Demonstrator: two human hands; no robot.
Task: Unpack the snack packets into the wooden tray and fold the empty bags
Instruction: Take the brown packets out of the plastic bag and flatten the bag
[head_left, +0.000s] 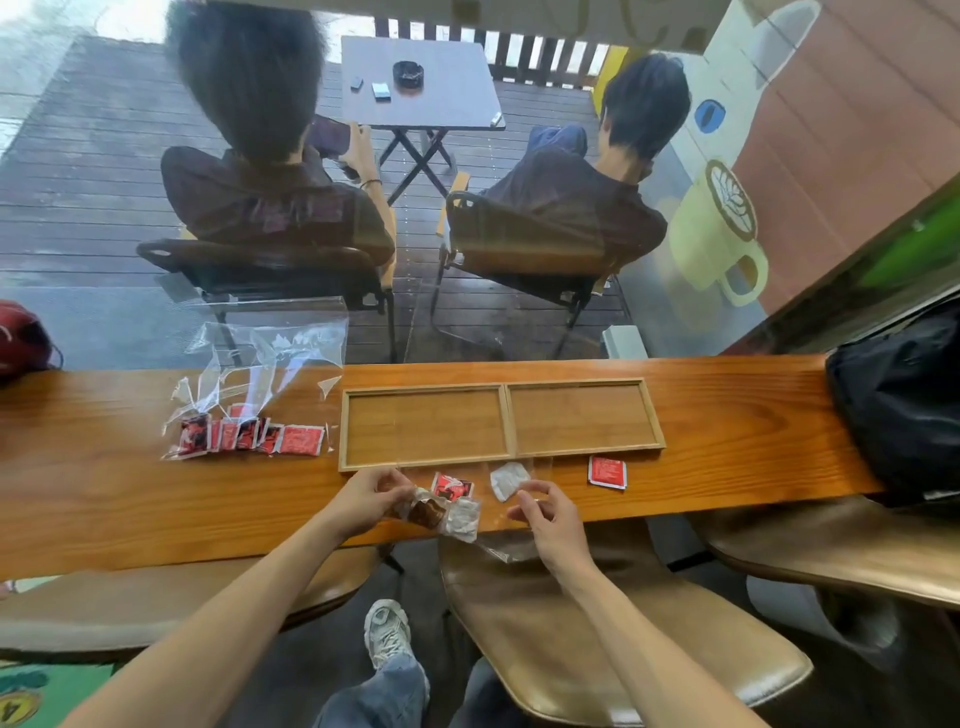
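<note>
The flat wooden tray with two parts (503, 415) lies on the long shiny wooden counter (104, 499), and both parts are bare wood. Just in front of it, the left hand (363, 498) curls its fingers round a crinkly see-through bag with a brown snack (441, 512). The right hand (545, 514) pinches a thin clear piece of plastic (537, 486) between bent fingers. One red square packet (607, 472) lies alone. More red packets sit in a clear bag (249, 415) to the left.
</note>
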